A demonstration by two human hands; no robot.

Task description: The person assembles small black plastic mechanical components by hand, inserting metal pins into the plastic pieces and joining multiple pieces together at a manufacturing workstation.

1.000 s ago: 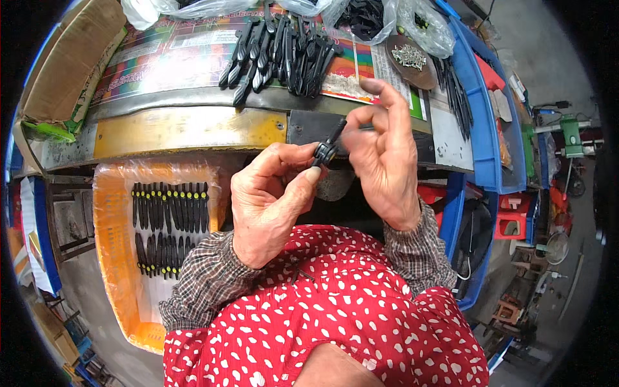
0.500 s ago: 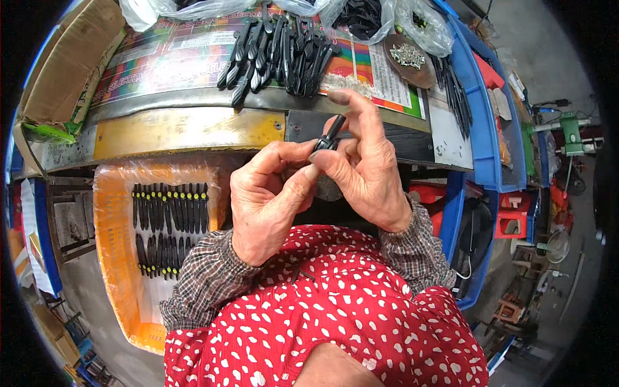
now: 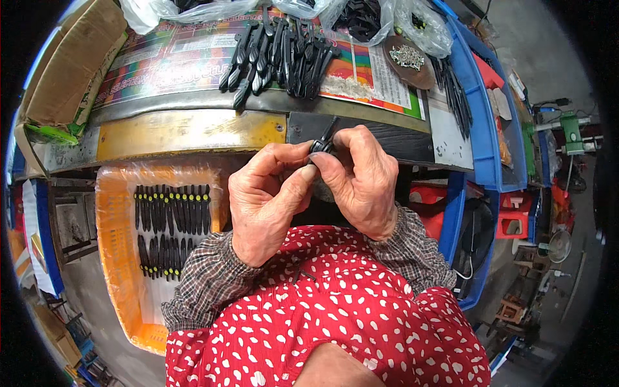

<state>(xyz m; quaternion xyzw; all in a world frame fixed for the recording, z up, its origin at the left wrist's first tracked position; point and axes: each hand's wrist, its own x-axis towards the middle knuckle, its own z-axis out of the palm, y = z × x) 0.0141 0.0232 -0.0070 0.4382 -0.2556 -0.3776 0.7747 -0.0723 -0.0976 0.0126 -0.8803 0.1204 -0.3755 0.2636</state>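
Note:
Just off the bench's front edge, both hands hold a small black plastic piece (image 3: 320,143) between them. My left hand (image 3: 264,203) pinches its lower left side between thumb and finger. My right hand (image 3: 364,180) has its thumb pressed on the piece and its fingers curled behind. A narrow black end points up and slightly right. The fingers hide much of the piece, so its exact kind cannot be told. Beyond the hands, a heap of long black plastic pieces (image 3: 284,55) lies on the bench, some with ridged, rounded ends.
Left below the bench, an orange basket (image 3: 119,271) holds two rows of black pieces with yellow-green dots (image 3: 173,209). A round brown dish (image 3: 419,76) bears small silvery parts (image 3: 407,57). Blue bins (image 3: 480,122) stand right; a cardboard box (image 3: 71,71) sits left. Plastic bags (image 3: 422,29) line the back.
My right hand's fingers have curled down from a raised, spread pose and closed near the black piece. The left hand keeps its pinch, almost still.

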